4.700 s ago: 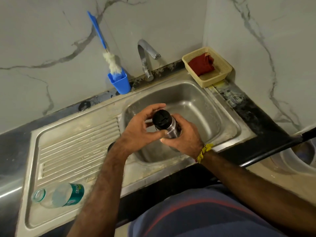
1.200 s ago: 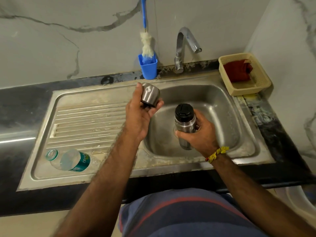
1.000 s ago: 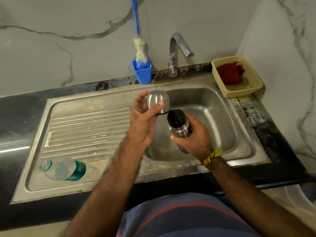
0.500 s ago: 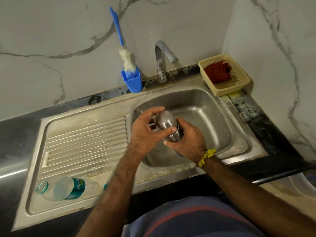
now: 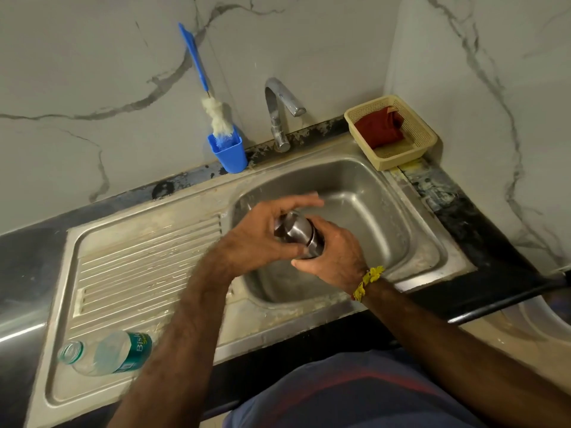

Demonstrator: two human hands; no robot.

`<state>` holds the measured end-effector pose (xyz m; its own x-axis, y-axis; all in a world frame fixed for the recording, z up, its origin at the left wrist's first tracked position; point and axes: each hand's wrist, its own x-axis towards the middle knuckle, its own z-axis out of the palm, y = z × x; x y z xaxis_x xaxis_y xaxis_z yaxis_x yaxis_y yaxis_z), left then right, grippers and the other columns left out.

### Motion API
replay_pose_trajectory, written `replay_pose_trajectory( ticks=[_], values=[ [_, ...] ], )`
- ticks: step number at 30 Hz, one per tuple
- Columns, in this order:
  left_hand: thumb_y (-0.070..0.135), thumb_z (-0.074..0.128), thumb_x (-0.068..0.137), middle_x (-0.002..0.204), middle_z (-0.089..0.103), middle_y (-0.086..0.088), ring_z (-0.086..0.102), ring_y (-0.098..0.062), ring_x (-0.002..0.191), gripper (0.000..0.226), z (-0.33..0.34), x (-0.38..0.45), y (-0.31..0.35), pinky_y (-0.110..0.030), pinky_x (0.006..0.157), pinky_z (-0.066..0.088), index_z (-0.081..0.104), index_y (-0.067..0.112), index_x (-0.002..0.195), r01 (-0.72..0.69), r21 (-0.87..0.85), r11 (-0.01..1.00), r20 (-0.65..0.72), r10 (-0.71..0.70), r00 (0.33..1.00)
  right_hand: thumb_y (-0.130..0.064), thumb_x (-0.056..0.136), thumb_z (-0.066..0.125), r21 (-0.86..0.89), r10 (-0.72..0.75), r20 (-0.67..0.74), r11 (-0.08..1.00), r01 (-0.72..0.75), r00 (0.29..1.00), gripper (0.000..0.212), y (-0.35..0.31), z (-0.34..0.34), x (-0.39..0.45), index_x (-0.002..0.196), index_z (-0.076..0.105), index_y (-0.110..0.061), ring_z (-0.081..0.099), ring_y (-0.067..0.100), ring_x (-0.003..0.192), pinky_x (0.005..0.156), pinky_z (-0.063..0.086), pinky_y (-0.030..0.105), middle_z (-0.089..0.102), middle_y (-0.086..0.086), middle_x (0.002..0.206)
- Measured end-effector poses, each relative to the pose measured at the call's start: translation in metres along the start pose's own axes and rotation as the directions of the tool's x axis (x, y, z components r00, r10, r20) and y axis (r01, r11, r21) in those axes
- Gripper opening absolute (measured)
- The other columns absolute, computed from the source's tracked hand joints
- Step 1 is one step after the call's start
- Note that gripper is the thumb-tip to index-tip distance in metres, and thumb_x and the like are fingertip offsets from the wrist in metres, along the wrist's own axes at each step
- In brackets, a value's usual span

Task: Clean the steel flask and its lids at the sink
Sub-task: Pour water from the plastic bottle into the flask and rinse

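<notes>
Over the basin of the sink [image 5: 411, 230], the right hand [image 5: 335, 257] holds the steel flask [image 5: 310, 242] with its fingers curled around the body, and the flask leans toward the left. The left hand [image 5: 262, 233] grips the steel cap [image 5: 292, 230] that sits on the top of the flask: the thumb and some fingers are curled on it, while the upper fingers stretch out past it and look blurred. I judge that the step in hand is turning this outer lid on the flask, but from this one view I cannot tell if it goes on or comes off. No water runs from the tap [image 5: 279, 115], so the washing itself seems not yet begun. The next move asks for a firm hold of the body with the right hand against the twist. After that a free hand is needed for the tap, or for the bottle brush [image 5: 216, 115] that stands in the blue cup [image 5: 228, 151] on the counter [image 5: 482, 223] behind the sink
</notes>
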<state>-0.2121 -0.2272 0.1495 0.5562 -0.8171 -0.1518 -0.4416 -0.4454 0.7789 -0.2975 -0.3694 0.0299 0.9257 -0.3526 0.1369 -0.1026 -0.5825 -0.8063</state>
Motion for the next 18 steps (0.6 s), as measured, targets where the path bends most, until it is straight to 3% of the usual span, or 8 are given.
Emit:
replay_pose_trajectory(
  ticks=[3,5,8,10,11,13,15,18],
  values=[
    [0.039,0.090,0.071,0.122,0.054,0.021,0.055,0.001,0.107,0.076,0.010,0.003,-0.002,-0.003,0.076,0.037,0.055,0.027,0.137,0.190,0.186,0.964,-0.216,-0.149,0.965,-0.046,0.056,0.084,0.011,0.008,-0.002,1.000,-0.008,1.000,0.069,0.002,-0.002,0.000,0.120,0.058,-0.036,0.067,0.011,0.086,0.075,0.057,0.036,0.071,-0.013,0.099],
    [0.032,0.092,0.070,0.108,0.061,0.019,0.061,-0.003,0.100,0.058,0.008,0.002,-0.004,-0.005,0.072,0.039,0.065,0.026,0.121,0.194,0.249,0.949,-0.258,-0.128,0.958,-0.045,0.055,0.084,-0.004,0.014,-0.006,1.000,-0.014,1.000,0.070,0.002,-0.003,-0.002,0.120,0.058,-0.035,0.067,0.013,0.087,0.076,0.057,0.035,0.071,-0.012,0.100],
    [0.003,0.088,0.072,0.120,0.068,0.012,0.063,-0.002,0.113,0.058,-0.001,-0.005,0.000,-0.012,0.092,0.049,0.069,0.022,0.123,0.043,0.003,0.999,-0.024,-0.043,0.999,-0.046,0.055,0.081,-0.031,0.001,0.015,1.000,0.000,1.000,0.075,0.004,-0.001,-0.005,0.125,0.057,-0.037,0.067,0.015,0.091,0.078,0.057,0.037,0.070,-0.011,0.105],
    [0.020,0.090,0.074,0.137,0.062,0.009,0.057,-0.005,0.125,0.070,0.001,-0.006,0.006,-0.023,0.103,0.046,0.059,0.023,0.137,0.096,0.005,0.995,-0.063,-0.096,0.993,-0.048,0.055,0.082,-0.028,0.000,0.006,1.000,0.000,1.000,0.073,0.004,-0.001,-0.005,0.122,0.056,-0.037,0.067,0.014,0.089,0.078,0.057,0.036,0.070,-0.012,0.102],
    [0.032,0.089,0.074,0.136,0.060,0.009,0.055,-0.005,0.122,0.073,0.005,-0.004,0.007,-0.021,0.100,0.044,0.056,0.024,0.139,0.174,0.082,0.981,-0.133,-0.163,0.978,-0.047,0.055,0.083,-0.019,0.001,-0.001,1.000,-0.001,1.000,0.072,0.004,-0.001,-0.004,0.120,0.056,-0.036,0.067,0.013,0.088,0.077,0.057,0.035,0.070,-0.012,0.101],
    [0.047,0.085,0.074,0.114,0.063,0.010,0.058,0.001,0.097,0.059,0.009,0.001,0.006,-0.008,0.080,0.041,0.063,0.023,0.123,0.301,0.168,0.939,-0.252,-0.254,0.934,-0.043,0.055,0.087,-0.007,-0.007,-0.011,1.000,0.007,1.000,0.073,0.003,0.000,-0.005,0.121,0.057,-0.035,0.067,0.014,0.088,0.077,0.056,0.031,0.071,-0.011,0.101],
    [0.054,0.082,0.074,0.095,0.062,0.013,0.053,0.008,0.078,0.044,0.009,0.002,0.005,-0.006,0.064,0.035,0.063,0.026,0.101,0.350,0.217,0.911,-0.274,-0.287,0.918,-0.041,0.056,0.089,-0.020,-0.024,-0.013,1.000,0.023,1.000,0.076,0.002,0.002,-0.006,0.124,0.057,-0.032,0.067,0.016,0.089,0.078,0.054,0.028,0.071,-0.009,0.104],
    [0.060,0.079,0.075,0.089,0.058,0.012,0.052,0.002,0.075,0.046,0.009,0.001,0.001,-0.010,0.060,0.035,0.062,0.024,0.099,0.378,0.232,0.896,-0.268,-0.315,0.911,-0.040,0.058,0.089,-0.035,-0.041,0.004,0.999,0.041,0.999,0.075,0.003,0.004,-0.007,0.125,0.058,-0.030,0.066,0.014,0.090,0.079,0.051,0.025,0.071,-0.009,0.107]
  ],
)
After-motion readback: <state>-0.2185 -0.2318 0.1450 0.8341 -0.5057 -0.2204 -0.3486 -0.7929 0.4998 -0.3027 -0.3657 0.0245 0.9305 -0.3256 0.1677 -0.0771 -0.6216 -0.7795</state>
